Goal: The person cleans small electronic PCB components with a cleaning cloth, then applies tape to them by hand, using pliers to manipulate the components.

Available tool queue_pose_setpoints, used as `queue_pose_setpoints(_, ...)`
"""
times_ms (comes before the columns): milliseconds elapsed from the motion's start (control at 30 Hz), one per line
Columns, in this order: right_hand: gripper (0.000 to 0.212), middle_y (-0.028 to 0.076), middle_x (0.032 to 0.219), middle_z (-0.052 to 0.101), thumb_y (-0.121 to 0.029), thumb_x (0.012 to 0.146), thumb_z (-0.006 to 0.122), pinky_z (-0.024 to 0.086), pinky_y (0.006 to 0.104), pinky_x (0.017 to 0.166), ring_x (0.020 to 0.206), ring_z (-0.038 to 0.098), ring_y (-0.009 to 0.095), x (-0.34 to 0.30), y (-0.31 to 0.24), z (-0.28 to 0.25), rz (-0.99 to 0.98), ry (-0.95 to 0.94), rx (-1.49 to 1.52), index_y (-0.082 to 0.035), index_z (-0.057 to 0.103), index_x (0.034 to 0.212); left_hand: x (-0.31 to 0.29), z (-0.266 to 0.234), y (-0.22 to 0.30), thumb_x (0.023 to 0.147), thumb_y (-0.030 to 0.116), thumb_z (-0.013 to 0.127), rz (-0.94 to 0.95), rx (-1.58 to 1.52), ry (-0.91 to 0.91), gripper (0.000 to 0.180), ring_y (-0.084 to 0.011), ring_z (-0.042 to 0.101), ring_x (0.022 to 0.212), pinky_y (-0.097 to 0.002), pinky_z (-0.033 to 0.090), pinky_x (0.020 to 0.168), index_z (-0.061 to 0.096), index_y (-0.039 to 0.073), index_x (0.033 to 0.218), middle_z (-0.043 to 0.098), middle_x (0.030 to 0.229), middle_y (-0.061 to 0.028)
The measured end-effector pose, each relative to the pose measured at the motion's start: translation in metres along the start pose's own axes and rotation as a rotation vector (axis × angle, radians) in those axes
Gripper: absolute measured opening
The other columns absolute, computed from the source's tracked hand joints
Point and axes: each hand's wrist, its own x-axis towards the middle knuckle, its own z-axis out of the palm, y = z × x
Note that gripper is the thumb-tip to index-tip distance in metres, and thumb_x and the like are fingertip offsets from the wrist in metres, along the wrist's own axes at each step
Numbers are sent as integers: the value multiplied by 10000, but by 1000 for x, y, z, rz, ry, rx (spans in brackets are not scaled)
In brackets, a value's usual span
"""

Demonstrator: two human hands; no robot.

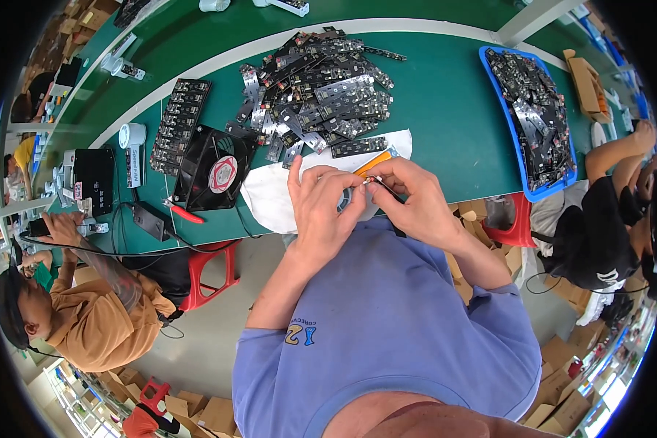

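Note:
My left hand [320,208] and my right hand [418,202] meet fingertip to fingertip in front of my chest. Both are closed in a pinch around small pieces, partly white and reddish, too small to name. Just behind the fingertips is an orange strip-shaped thing [376,161], partly covered by my fingers. A round grey-blue thing [344,199] shows between the left fingers. Beneath the hands lies a white cloth [267,193] at the green table's [445,117] near edge. One narrow black circuit board [359,147] rests on the cloth's far side.
Beyond the cloth is a heap of circuit boards [321,91]. To the left are a board panel [180,125], a black fan [215,171], red-handled pliers [185,212] and a black adapter [152,220] with cables. A blue tray [527,191] holds more boards at right. People sit on both sides.

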Motion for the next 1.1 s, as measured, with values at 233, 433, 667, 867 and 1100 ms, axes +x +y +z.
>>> queue_pose_setpoints(233, 187, 116, 981, 695, -53, 976, 715, 542, 332, 673, 747, 654, 178, 1, 2, -2, 40, -17, 24, 14, 697, 1149, 2, 1, 1, 868, 113, 806, 28, 50, -14, 125, -221, 631, 1041, -544, 243, 1253, 767, 91, 984, 744, 945, 1)
queue_pose_setpoints(433, 193, 121, 969, 718, -55, 977, 719, 553, 333, 689, 769, 665, 155, 0, 6, -3, 61, -19, 27, 22, 691, 1152, 4, -4, 0, 875, 134, 814, -87, -70, -63, 89, -227, 639, 1055, -538, 277, 1231, 810, 109, 961, 752, 974, 0)
queue_pose_setpoints(667, 186, 146, 1010, 765, -78, 994, 719, 588, 336, 767, 846, 726, 166, 0, -1, -3, 83, -5, 78, 37, 693, 1138, 12, -14, -7, 870, 152, 836, -260, -280, -179, 84, -245, 661, 1017, -488, 378, 1142, 821, 78, 907, 757, 961, -39)
queue_pose_setpoints(867, 191, 100, 1027, 750, -41, 998, 737, 600, 293, 857, 939, 711, 115, -1, -4, -5, 124, -57, 6, 39, 685, 1163, 10, -11, -6, 848, 125, 846, -311, -357, -176, 78, -248, 664, 999, -468, 406, 1116, 807, 72, 891, 752, 960, -47)
queue_pose_setpoints(1100, 219, 110, 1036, 746, -32, 990, 738, 604, 304, 864, 950, 719, 130, -3, 2, -2, 133, -6, 11, 48, 682, 1186, 3, 5, 4, 811, 86, 843, 14, 11, 70, 136, -243, 655, 990, -465, 421, 1125, 758, 101, 916, 700, 965, -22)
